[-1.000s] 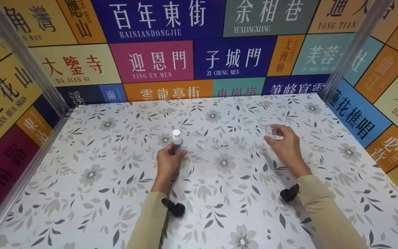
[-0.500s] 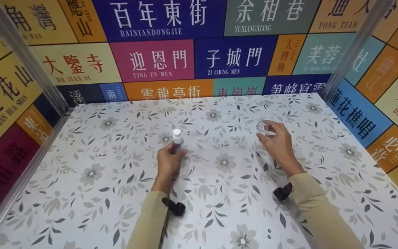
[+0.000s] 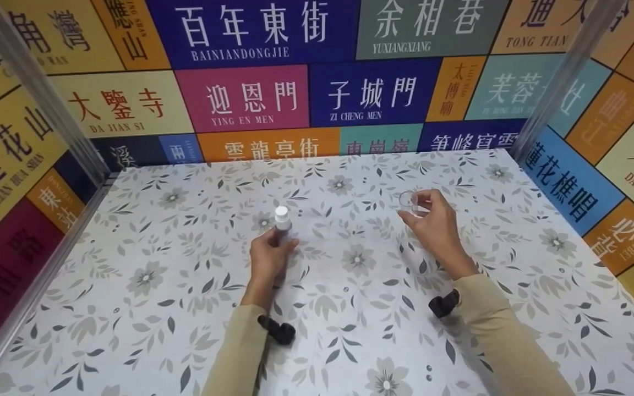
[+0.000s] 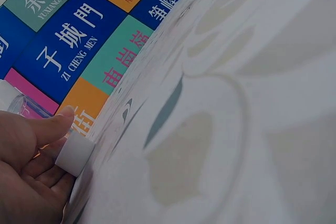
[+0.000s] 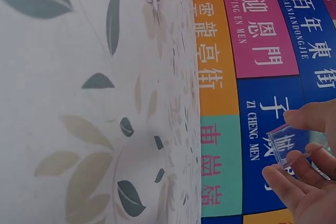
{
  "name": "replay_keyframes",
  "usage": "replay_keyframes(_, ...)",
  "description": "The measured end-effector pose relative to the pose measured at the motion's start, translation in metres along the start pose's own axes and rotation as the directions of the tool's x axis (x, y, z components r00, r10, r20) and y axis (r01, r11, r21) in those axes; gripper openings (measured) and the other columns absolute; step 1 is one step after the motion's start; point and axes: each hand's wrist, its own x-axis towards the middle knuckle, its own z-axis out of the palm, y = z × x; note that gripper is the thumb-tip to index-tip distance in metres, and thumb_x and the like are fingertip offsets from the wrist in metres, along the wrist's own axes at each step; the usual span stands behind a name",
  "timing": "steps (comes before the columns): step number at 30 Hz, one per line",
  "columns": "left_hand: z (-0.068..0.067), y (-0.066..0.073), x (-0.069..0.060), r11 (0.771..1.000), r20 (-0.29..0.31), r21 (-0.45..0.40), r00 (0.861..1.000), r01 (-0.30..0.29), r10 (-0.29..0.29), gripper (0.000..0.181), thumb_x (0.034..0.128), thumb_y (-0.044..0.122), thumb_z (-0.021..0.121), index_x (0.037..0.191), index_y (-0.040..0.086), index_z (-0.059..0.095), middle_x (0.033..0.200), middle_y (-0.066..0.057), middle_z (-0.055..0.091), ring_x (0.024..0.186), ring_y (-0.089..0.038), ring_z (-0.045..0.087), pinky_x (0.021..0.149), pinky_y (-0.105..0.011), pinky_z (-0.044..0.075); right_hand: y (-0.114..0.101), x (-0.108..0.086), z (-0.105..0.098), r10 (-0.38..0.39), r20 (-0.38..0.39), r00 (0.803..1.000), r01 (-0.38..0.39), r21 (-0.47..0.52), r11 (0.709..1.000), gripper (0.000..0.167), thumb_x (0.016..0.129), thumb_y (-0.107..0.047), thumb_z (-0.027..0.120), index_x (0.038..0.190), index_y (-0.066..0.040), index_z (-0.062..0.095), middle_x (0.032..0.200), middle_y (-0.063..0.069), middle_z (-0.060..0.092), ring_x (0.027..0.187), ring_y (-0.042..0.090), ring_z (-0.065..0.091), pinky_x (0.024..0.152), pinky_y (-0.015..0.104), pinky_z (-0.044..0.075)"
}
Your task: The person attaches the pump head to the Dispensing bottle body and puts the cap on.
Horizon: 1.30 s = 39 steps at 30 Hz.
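My left hand [image 3: 269, 258] grips a small upright bottle [image 3: 282, 219] with a white top, left of the table's middle. In the left wrist view the bottle shows a white base [image 4: 75, 153] low at the tabletop and a clear section [image 4: 29, 107] above the thumb; fingers cover the rest. Over to the right, my right hand [image 3: 435, 228] pinches a clear, round plastic cap [image 3: 407, 200] between thumb and fingers, raised above the table. The right wrist view shows the see-through cap [image 5: 290, 144] with its open-looking rim turned away from the palm.
A white cloth with grey flowers and leaves covers the table [image 3: 322, 330]. Colourful printed panels [image 3: 240, 96] stand along the back and both sides, with clear corner strips [image 3: 564, 71]. Black wrist cameras [image 3: 278, 330] sit on both sleeves.
My right hand has moved left and slightly away from me, carrying the clear cap toward the bottle. My left hand and the bottle have stayed in place.
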Motion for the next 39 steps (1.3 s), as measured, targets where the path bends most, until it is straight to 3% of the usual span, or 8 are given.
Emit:
replay_keyframes(6, 0.000, 0.000, -0.002, 0.999, -0.013, -0.008, 0.999, -0.038, 0.038, 0.045, 0.0819, 0.006, 0.079, 0.124, -0.003, 0.067, 0.130, -0.025, 0.064, 0.125, -0.037, 0.062, 0.109, -0.043, 0.048, -0.007, -0.002, 0.004, -0.029, 0.027, 0.999, 0.029, 0.009, 1.000, 0.041, 0.084, -0.007, 0.077, 0.115, 0.004, 0.053, 0.120, 0.020, 0.062, 0.121, 0.036, 0.064, 0.101, 0.040, 0.054)
replay_keyframes(17, -0.001, -0.001, -0.003, 1.000, -0.013, -0.013, 1.000, -0.027, 0.027, 0.045, 0.0828, 0.007, 0.078, 0.125, -0.001, 0.066, 0.133, -0.024, 0.062, 0.129, -0.036, 0.059, 0.111, -0.043, 0.046, -0.021, -0.004, 0.013, -0.149, 0.037, 0.988, 0.148, 0.024, 0.989, 0.040, 0.081, -0.008, 0.082, 0.113, 0.004, 0.061, 0.113, 0.020, 0.066, 0.112, 0.035, 0.069, 0.095, 0.038, 0.058)
replay_keyframes(29, -0.001, -0.001, -0.003, 1.000, -0.005, -0.001, 1.000, -0.017, 0.017, 0.044, 0.0826, 0.006, 0.078, 0.125, 0.000, 0.067, 0.134, -0.023, 0.062, 0.130, -0.036, 0.058, 0.113, -0.042, 0.045, -0.037, -0.005, 0.017, -0.180, 0.086, 0.980, 0.179, 0.018, 0.984, 0.041, 0.082, -0.012, 0.081, 0.115, 0.004, 0.061, 0.112, 0.019, 0.065, 0.111, 0.034, 0.068, 0.095, 0.040, 0.058)
replay_keyframes(39, 0.001, 0.000, -0.002, 0.999, -0.011, -0.032, 0.999, -0.034, 0.033, 0.046, 0.0807, 0.003, 0.079, 0.125, -0.004, 0.066, 0.132, -0.025, 0.063, 0.127, -0.038, 0.060, 0.111, -0.043, 0.046, -0.048, -0.005, 0.030, -0.250, 0.066, 0.966, 0.245, 0.076, 0.967, 0.040, 0.082, -0.012, 0.082, 0.117, 0.000, 0.066, 0.108, 0.017, 0.066, 0.106, 0.031, 0.068, 0.094, 0.037, 0.058)
